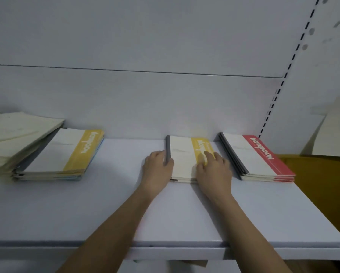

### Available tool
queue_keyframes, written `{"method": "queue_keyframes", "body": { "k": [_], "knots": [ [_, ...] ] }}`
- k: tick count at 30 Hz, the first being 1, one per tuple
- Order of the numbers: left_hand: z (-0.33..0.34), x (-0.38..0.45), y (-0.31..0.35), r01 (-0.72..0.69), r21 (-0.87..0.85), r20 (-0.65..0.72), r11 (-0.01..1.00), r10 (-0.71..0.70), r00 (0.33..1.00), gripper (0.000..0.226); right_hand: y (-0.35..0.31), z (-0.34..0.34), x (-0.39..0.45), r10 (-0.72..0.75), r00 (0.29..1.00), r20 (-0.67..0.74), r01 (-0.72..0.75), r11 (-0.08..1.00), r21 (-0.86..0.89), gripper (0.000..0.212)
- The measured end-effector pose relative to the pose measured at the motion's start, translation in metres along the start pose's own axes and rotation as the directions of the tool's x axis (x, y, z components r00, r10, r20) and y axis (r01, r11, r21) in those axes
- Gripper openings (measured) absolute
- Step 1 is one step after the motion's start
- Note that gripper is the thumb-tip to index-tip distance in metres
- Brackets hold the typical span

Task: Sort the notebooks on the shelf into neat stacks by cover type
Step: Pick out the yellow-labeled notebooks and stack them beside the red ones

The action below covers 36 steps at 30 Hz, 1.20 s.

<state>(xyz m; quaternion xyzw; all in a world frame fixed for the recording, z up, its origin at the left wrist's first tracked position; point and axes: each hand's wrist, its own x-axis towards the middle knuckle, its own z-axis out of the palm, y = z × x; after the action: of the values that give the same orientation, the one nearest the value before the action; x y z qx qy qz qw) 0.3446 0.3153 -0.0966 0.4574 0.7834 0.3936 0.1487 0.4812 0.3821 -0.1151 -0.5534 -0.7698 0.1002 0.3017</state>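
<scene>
Three notebook stacks lie on the white shelf (110,213). The middle yellow-banded stack (183,154) sits between my hands. My left hand (157,166) curls around its dark spine on the left edge. Flat on its cover, over the yellow band, rests my right hand (214,166). To the right lies a red-banded stack (257,156), apart from my hands. At the left lies a mixed stack (62,154) topped by a yellow-banded notebook, with blue edges showing beneath.
Cream paper sheets (11,138) lean over the left stack's far side. A brown cardboard box (318,186) stands past the shelf's right end, with pale paper (334,131) behind it. The slotted upright (279,91) rises at the back right.
</scene>
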Motion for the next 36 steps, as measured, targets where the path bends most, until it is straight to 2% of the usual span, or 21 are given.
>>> {"method": "queue_keyframes", "body": {
  "k": [3, 5, 9, 11, 15, 18, 20, 24, 27, 31, 33, 36],
  "knots": [
    [-0.004, -0.002, 0.001, 0.025, -0.036, 0.082, 0.999, -0.022, 0.996, 0.041, 0.007, -0.001, 0.001, 0.06, 0.997, 0.05, -0.061, 0.998, 0.012, 0.038],
    [-0.005, -0.002, 0.002, -0.021, 0.008, 0.15, 1.0, 0.019, 0.988, 0.064, 0.012, 0.0, 0.004, 0.061, 0.996, 0.066, -0.064, 0.997, 0.046, 0.037],
    [-0.005, 0.002, -0.004, -0.152, 0.21, 0.294, 0.966, 0.086, 0.952, 0.101, 0.014, -0.008, 0.008, 0.092, 0.992, 0.091, -0.107, 0.977, 0.186, 0.031],
    [-0.004, 0.005, -0.007, -0.211, 0.218, 0.323, 0.953, 0.134, 0.937, 0.111, 0.016, -0.01, 0.01, 0.091, 0.993, 0.082, -0.109, 0.96, 0.258, 0.034],
    [-0.001, 0.007, -0.012, -0.194, 0.161, 0.317, 0.968, 0.135, 0.939, 0.118, 0.016, -0.006, 0.012, 0.083, 0.993, 0.082, -0.105, 0.938, 0.33, 0.036],
    [-0.001, 0.005, -0.011, -0.203, 0.148, 0.294, 0.968, 0.153, 0.943, 0.115, 0.015, -0.001, 0.013, 0.055, 0.998, 0.026, -0.06, 0.955, 0.291, 0.032],
    [-0.003, 0.002, -0.009, -0.213, 0.132, 0.272, 0.968, 0.171, 0.947, 0.11, 0.014, 0.0, 0.013, 0.016, 0.999, -0.04, -0.004, 0.963, 0.27, 0.044],
    [-0.007, -0.008, -0.008, -0.24, 0.094, 0.198, 0.966, 0.218, 0.956, 0.102, 0.007, -0.012, 0.006, -0.051, 0.984, -0.168, 0.114, 0.913, 0.391, 0.049],
    [-0.016, -0.017, -0.006, -0.268, 0.152, 0.183, 0.951, 0.239, 0.953, 0.095, -0.002, -0.02, -0.007, -0.093, 0.978, -0.188, 0.168, 0.886, 0.433, 0.044],
    [-0.057, -0.032, -0.018, -0.229, 0.131, 0.113, 0.965, 0.215, 0.97, 0.062, -0.027, -0.028, -0.017, -0.188, 0.976, -0.109, 0.217, 0.86, 0.461, 0.027],
    [-0.087, -0.035, -0.032, -0.204, 0.163, -0.004, 0.965, 0.207, 0.978, 0.042, -0.052, -0.033, -0.021, -0.23, 0.973, -0.008, 0.204, 0.848, 0.489, 0.02],
    [-0.14, -0.032, -0.055, -0.135, 0.244, -0.153, 0.96, 0.175, 0.973, 0.028, -0.102, -0.032, -0.026, -0.301, 0.946, 0.122, 0.214, 0.861, 0.462, 0.024]
  ]
}}
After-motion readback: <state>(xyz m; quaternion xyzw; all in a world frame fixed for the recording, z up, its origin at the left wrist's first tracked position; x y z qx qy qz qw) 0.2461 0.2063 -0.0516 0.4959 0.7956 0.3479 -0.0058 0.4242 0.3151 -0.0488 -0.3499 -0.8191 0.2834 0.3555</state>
